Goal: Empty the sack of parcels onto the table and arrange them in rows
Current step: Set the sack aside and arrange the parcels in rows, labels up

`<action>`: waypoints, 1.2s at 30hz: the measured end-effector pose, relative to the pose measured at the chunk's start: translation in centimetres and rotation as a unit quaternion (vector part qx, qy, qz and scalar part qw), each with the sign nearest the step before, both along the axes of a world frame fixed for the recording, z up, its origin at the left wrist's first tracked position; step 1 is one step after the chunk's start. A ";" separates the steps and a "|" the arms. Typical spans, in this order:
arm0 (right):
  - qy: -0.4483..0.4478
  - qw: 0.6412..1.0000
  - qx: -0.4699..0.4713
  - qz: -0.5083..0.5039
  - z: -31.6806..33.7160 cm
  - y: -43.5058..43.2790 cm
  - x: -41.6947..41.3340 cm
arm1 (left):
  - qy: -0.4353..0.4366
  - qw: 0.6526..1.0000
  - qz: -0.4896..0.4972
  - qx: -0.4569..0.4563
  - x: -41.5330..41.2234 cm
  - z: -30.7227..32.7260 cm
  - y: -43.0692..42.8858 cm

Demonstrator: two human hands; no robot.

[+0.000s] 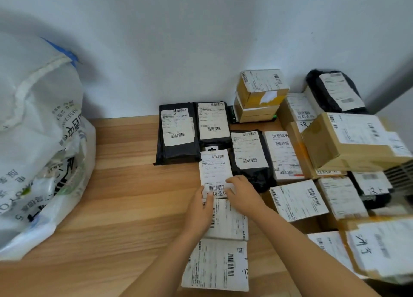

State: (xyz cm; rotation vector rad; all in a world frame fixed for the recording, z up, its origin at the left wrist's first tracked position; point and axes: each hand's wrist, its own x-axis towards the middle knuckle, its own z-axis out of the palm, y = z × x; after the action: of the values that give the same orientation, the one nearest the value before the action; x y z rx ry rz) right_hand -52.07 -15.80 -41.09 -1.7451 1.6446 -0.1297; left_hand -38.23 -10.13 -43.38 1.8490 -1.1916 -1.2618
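Wooden table (134, 185) pushed against a white wall (178, 51).

- Sack (33, 140) stands at the far left of the table, bulging, so I judge it not yet emptied.
- Rows of parcels fill the right half.
- Small parcel (215, 171), white label up, lies mid-table at the left end of the rows. Its far end touches a black bag (177, 133). A second black bag (249, 158) sits against its right side, and a white parcel (228, 220) lies at its near end.
- Long axis of the small parcel runs away from the person, toward the wall.
- Left hand (200, 209) is at the near-left corner, fingers straight and together, laid on the label.
- Right hand (243, 191) is at the near-right corner, fingers bent over the edge, thumb at the near side, pinching it.
- Both hands sit at the near end, equally close.
- Judgement: what is left is a small push or twist, steered from that end, to line it up with its neighbours.
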 end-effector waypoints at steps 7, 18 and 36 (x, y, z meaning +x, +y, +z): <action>0.073 0.979 -0.156 -0.107 0.9 -2.8 -3.8 | -0.173 0.979 -0.038 -0.103 0.9 0.5 -3.0; 0.159 0.976 0.019 -0.150 -2.4 -8.5 -2.8 | -0.298 0.945 -0.070 -0.115 2.1 0.7 -6.1; 0.032 0.985 -0.098 -0.139 8.1 -3.7 3.6 | -0.249 0.955 0.035 -0.156 8.5 3.8 -4.9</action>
State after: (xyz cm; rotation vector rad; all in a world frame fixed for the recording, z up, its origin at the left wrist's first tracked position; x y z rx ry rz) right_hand -48.51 -19.54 -33.02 -1.6666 1.9728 -0.3814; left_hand -29.76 -15.05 -39.58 1.9972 -1.4680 -0.5318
